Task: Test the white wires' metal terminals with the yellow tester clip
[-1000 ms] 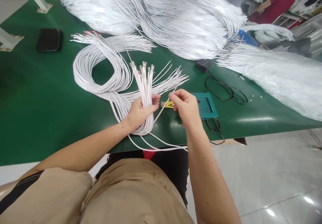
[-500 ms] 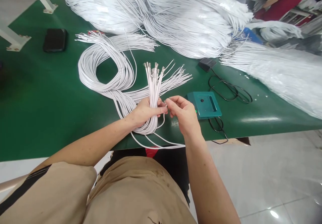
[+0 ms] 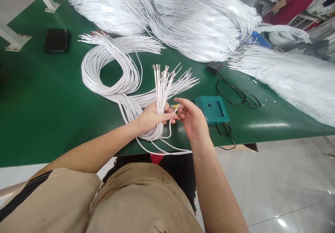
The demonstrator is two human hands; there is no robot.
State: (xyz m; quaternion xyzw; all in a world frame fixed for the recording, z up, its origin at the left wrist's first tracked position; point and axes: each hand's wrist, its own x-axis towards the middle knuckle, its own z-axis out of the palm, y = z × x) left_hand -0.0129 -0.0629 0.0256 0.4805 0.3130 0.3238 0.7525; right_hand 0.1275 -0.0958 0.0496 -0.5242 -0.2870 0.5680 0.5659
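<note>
My left hand [image 3: 153, 117] is closed around a bundle of white wires [image 3: 161, 93] whose metal-tipped ends stand up above the fist. A single white wire end [image 3: 176, 110] sticks out between my left thumb and fingers. Just right of it, my right hand [image 3: 193, 118] is turned partly palm up, its forefinger stretched and the other fingers loosely bent apart. Between the two hands shows a small yellow and metallic piece [image 3: 174, 106]. It is too small to name, and I cannot tell whether it touches my right fingertips.
A coil of white wires [image 3: 87, 69] lies on the green table [image 3: 39, 121]. Big wire bundles [image 3: 199, 27] fill the back and right. A teal device [image 3: 213, 109], a black adapter [image 3: 214, 68] with cord, and a black box [image 3: 57, 40] are nearby. A person in red [image 3: 293, 8] is at far right.
My right fingers have parted from their pinch at the wire end, and the hand has turned more palm up. The wire end and the yellow piece now show between the hands.
</note>
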